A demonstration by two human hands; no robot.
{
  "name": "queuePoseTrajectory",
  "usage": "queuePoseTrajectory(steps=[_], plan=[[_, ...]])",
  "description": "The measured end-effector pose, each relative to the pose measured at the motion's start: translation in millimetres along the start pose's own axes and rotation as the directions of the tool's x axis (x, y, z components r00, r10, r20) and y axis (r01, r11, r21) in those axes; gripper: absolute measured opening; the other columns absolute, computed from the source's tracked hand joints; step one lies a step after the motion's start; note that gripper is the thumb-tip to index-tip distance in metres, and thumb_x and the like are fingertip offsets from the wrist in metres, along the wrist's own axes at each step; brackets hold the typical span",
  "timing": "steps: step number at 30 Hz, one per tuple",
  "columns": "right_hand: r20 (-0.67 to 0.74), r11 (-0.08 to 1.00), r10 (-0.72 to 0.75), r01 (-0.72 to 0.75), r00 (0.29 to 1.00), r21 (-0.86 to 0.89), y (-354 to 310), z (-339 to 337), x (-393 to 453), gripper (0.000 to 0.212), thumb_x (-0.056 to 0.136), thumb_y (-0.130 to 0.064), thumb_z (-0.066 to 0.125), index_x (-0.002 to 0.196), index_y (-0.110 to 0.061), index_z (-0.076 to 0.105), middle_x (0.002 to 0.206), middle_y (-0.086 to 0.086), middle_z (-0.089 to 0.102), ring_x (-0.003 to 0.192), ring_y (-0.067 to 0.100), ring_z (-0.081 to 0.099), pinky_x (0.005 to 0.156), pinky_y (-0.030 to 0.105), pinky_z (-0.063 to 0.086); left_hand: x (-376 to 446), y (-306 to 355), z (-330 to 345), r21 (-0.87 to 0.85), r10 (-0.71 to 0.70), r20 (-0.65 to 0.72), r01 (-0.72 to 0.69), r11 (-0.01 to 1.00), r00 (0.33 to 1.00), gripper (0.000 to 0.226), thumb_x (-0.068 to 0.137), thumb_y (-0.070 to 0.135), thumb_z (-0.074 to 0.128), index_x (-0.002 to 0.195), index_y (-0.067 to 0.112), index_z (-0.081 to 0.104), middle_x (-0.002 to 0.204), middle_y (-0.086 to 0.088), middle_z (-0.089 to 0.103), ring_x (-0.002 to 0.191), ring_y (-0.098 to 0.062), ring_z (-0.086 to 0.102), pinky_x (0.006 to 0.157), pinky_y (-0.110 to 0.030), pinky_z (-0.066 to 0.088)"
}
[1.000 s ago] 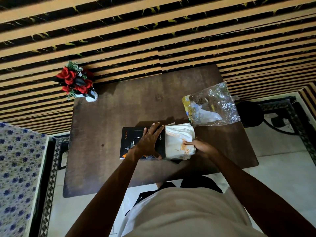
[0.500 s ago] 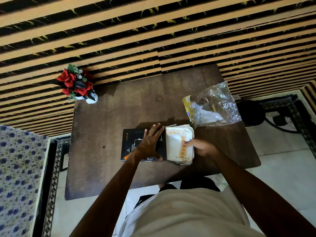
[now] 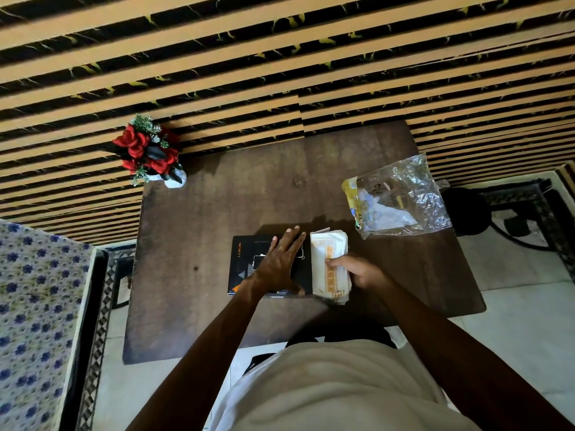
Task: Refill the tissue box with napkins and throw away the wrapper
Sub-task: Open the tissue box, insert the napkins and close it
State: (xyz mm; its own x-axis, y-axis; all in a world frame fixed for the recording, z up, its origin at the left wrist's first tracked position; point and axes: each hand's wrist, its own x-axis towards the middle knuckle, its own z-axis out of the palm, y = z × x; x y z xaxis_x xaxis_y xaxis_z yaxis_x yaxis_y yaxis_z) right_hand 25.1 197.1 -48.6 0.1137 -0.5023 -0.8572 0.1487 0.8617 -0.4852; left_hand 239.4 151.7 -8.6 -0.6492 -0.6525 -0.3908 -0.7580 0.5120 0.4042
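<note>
Our left hand (image 3: 280, 262) lies flat, fingers spread, on the flat black cardboard tissue box (image 3: 245, 269); our right hand (image 3: 351, 270) clamps the white orange-bordered napkin stack (image 3: 326, 259) touching the box's right end (its long axis runs toward the wall), so our right hand is nearer.

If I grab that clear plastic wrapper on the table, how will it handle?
The wrapper is crinkled, thin film lying slack, so it will probably be floppy and very light. It looks nearly empty, so it should crush easily in one hand. Its glossy surface may be slippery.

Napkins (image 3: 328, 265) right of tissue box (image 3: 245, 269), touching.
</note>
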Motion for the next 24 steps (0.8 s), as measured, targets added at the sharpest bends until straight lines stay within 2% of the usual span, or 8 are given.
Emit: queuePoseTrajectory(steps=[3, 5, 8, 11, 14, 18, 21, 24], plan=[[0.059, 0.998, -0.050, 0.048, 0.997, 0.046, 6, -10, 0, 0.036, 0.090, -0.004, 0.056, 0.125, -0.001, 0.054, 0.099, 0.010, 0.067, 0.089, 0.023, 0.064, 0.079, 0.035, 0.051, -10, -18, -4, 0.120, -0.061, -0.035, 0.065, 0.991, 0.998, 0.136, 0.053, 0.062, 0.081, 0.153, 0.017, 0.000, 0.162, -0.011, -0.008, 0.149, -0.032, -0.009, 0.119, -0.062, 0.000], [0.080, 0.996, -0.059, 0.054, 0.995, 0.070, 10, -15, -1, 0.030, 0.090, -0.003, 0.056, 0.120, -0.005, 0.058, 0.100, 0.009, 0.068, 0.089, 0.022, 0.067, 0.074, 0.035, 0.054, -20, -34, -7, 0.147, -0.097, -0.045, 0.102, 0.984, 0.994, 0.141, 0.048, 0.070, 0.078, 0.153, 0.019, -0.001, 0.163, -0.009, -0.007, 0.150, -0.031, -0.009, 0.117, -0.064, -0.003], [0.047, 0.996, -0.071, 0.068, 0.996, 0.049, 11, -11, 3, 0.037, 0.086, 0.001, 0.060, 0.123, 0.000, 0.057, 0.097, 0.009, 0.071, 0.083, 0.020, 0.071, 0.069, 0.035, 0.058, -28, -46, -12, 0.122, -0.118, -0.033, 0.121, 0.985, 0.993, 0.147, 0.040, 0.075, 0.078, 0.153, 0.024, -0.002, 0.163, -0.004, -0.002, 0.151, -0.026, -0.007, 0.116, -0.062, -0.002], [-0.001, 0.993, -0.116, 0.116, 0.993, 0.025, 7, 16, 12, 0.043, 0.084, 0.008, 0.060, 0.126, 0.005, 0.053, 0.107, 0.019, 0.068, 0.083, 0.027, 0.070, 0.064, 0.034, 0.060, -27, -45, -14, 0.112, -0.128, -0.038, 0.132, 0.985, 0.991, 0.147, 0.038, 0.075, 0.078, 0.153, 0.027, -0.001, 0.163, 0.000, 0.003, 0.151, -0.023, -0.005, 0.117, -0.061, 0.000], [0.006, 0.990, -0.125, 0.124, 0.992, 0.071, 2, 46, 19, 0.037, 0.087, 0.008, 0.053, 0.123, 0.003, 0.055, 0.117, 0.026, 0.062, 0.099, 0.039, 0.063, 0.087, 0.051, 0.054, -29, -46, -13, 0.090, -0.112, -0.035, 0.115, 0.989, 0.993, 0.146, 0.039, 0.075, 0.077, 0.153, 0.027, -0.001, 0.163, 0.002, 0.003, 0.151, -0.022, -0.004, 0.116, -0.060, -0.002], [0.016, 0.994, -0.107, 0.106, 0.994, 0.029, 2, 51, 24, 0.039, 0.090, 0.005, 0.044, 0.125, -0.005, 0.056, 0.121, 0.021, 0.063, 0.113, 0.040, 0.060, 0.099, 0.057, 0.046, -31, -57, -14, 0.081, -0.067, -0.039, 0.070, 0.994, 0.997, 0.142, 0.044, 0.074, 0.077, 0.154, 0.024, 0.001, 0.163, -0.002, -0.003, 0.151, -0.023, -0.007, 0.117, -0.058, -0.005], [0.001, 0.995, -0.092, 0.092, 0.996, 0.028, 8, 39, 24, 0.043, 0.088, 0.003, 0.046, 0.128, -0.010, 0.055, 0.125, 0.020, 0.063, 0.117, 0.042, 0.058, 0.101, 0.063, 0.041, -39, -78, -17, 0.044, -0.104, -0.060, 0.107, 0.993, 0.993, 0.144, 0.040, 0.083, 0.069, 0.153, 0.025, 0.002, 0.163, -0.005, -0.005, 0.150, -0.029, -0.008, 0.118, -0.061, 0.000], [0.026, 0.996, -0.086, 0.086, 0.996, 0.003, 9, 38, 11, 0.040, 0.089, -0.009, 0.056, 0.128, -0.018, 0.054, 0.122, 0.014, 0.065, 0.113, 0.037, 0.061, 0.093, 0.056, 0.051, -48, -92, -15, -0.023, -0.120, -0.051, 0.119, 0.993, 0.991, 0.148, 0.033, 0.094, 0.053, 0.153, 0.029, -0.002, 0.163, -0.001, -0.010, 0.149, -0.027, -0.013, 0.117, -0.057, 0.002]])
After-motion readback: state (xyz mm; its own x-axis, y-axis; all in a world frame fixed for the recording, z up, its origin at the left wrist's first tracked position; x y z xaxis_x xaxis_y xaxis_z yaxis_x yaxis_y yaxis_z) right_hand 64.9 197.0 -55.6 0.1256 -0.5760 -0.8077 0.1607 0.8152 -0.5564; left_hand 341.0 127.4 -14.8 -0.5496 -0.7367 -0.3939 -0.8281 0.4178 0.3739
